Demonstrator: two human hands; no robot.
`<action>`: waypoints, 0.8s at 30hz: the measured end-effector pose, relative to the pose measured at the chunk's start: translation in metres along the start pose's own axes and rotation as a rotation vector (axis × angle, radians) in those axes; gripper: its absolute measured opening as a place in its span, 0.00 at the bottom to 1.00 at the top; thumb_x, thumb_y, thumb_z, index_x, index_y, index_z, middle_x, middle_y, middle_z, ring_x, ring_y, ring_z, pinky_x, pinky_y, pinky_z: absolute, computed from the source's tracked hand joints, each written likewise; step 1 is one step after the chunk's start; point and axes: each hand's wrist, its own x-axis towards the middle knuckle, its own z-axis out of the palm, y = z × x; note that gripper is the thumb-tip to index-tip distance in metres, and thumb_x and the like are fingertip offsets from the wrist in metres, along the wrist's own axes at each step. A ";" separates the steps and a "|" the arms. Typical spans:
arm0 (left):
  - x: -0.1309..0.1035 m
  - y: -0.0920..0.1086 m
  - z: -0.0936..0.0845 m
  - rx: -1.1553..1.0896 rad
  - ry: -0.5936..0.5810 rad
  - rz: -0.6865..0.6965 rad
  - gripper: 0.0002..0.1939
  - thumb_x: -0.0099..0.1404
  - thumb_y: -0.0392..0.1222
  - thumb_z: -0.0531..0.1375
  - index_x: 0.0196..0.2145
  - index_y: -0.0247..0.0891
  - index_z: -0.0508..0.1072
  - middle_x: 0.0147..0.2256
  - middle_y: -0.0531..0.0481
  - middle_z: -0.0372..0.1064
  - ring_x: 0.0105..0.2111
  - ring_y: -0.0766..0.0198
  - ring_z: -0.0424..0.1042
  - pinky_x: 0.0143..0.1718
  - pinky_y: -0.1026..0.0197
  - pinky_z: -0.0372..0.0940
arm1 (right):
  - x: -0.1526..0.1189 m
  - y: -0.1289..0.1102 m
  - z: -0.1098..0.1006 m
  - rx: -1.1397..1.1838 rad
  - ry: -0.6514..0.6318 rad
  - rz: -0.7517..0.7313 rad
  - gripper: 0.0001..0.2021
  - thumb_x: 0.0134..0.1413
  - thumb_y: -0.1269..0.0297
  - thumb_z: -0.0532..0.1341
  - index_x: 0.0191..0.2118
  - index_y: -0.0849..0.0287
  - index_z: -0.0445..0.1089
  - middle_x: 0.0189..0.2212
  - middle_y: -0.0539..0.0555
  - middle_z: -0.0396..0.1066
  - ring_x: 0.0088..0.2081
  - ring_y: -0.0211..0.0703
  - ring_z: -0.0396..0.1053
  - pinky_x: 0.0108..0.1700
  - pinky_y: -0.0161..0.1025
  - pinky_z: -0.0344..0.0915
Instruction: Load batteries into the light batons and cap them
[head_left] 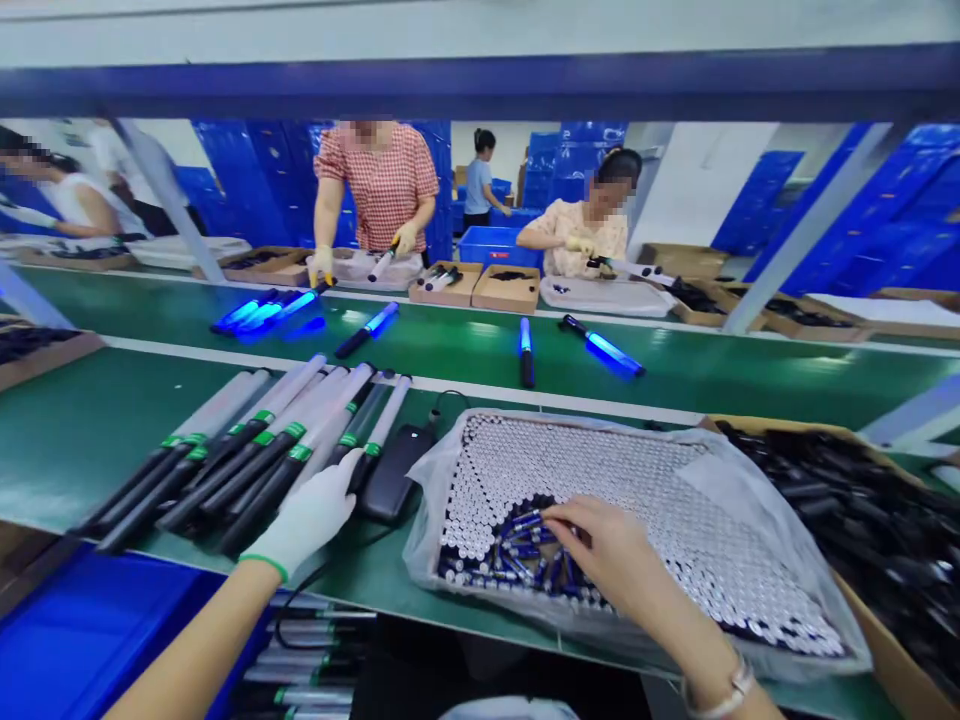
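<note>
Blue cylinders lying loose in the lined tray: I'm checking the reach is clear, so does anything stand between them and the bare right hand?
Nothing visible does. The right hand has its fingertips at the loose blue cylinders; the plastic liner drapes over the edges, not across that spot.

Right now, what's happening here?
The wearer's gloved left hand is at a pile of unlit light sticks. The bare right hand reaches into a plastic-lined tray, fingertips at blue cylinders, likely batteries. Across the bench, a co-worker in a checked top has one gloved hand at a blue-lit stick and holds an unlit one in the other.
</note>
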 end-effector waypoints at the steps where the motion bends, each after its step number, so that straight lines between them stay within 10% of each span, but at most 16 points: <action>1: 0.003 -0.003 0.000 -0.021 -0.003 0.006 0.33 0.62 0.33 0.49 0.65 0.32 0.52 0.46 0.35 0.71 0.45 0.46 0.72 0.45 0.50 0.65 | 0.004 -0.002 0.003 -0.103 -0.082 0.009 0.11 0.62 0.69 0.56 0.42 0.56 0.76 0.37 0.54 0.76 0.40 0.45 0.73 0.42 0.40 0.69; 9: -0.017 -0.011 -0.018 -0.265 0.154 -0.001 0.29 0.61 0.39 0.50 0.61 0.37 0.58 0.52 0.40 0.66 0.48 0.50 0.69 0.47 0.54 0.64 | 0.017 -0.012 0.019 -0.349 -0.327 -0.102 0.12 0.54 0.82 0.57 0.37 0.60 0.74 0.34 0.54 0.74 0.37 0.45 0.73 0.36 0.37 0.63; 12: -0.044 0.018 -0.029 -0.470 0.205 -0.001 0.30 0.61 0.39 0.51 0.62 0.42 0.57 0.40 0.48 0.70 0.38 0.56 0.71 0.38 0.58 0.66 | 0.020 -0.013 0.019 -0.368 -0.341 -0.122 0.12 0.53 0.84 0.55 0.33 0.62 0.73 0.33 0.57 0.73 0.34 0.46 0.72 0.34 0.38 0.61; 17: -0.073 0.089 -0.017 -1.498 0.099 0.139 0.28 0.67 0.51 0.52 0.62 0.41 0.59 0.30 0.51 0.69 0.25 0.63 0.66 0.26 0.62 0.63 | 0.021 -0.011 0.013 -0.317 -0.297 -0.105 0.09 0.54 0.79 0.57 0.29 0.62 0.72 0.31 0.57 0.73 0.33 0.44 0.72 0.35 0.38 0.65; 24: -0.072 0.159 0.022 -1.577 0.172 0.114 0.31 0.68 0.62 0.47 0.62 0.45 0.62 0.50 0.44 0.69 0.48 0.56 0.70 0.50 0.55 0.67 | -0.008 -0.056 -0.001 0.287 0.372 -0.217 0.07 0.54 0.73 0.63 0.38 0.56 0.74 0.32 0.50 0.76 0.34 0.37 0.74 0.37 0.33 0.73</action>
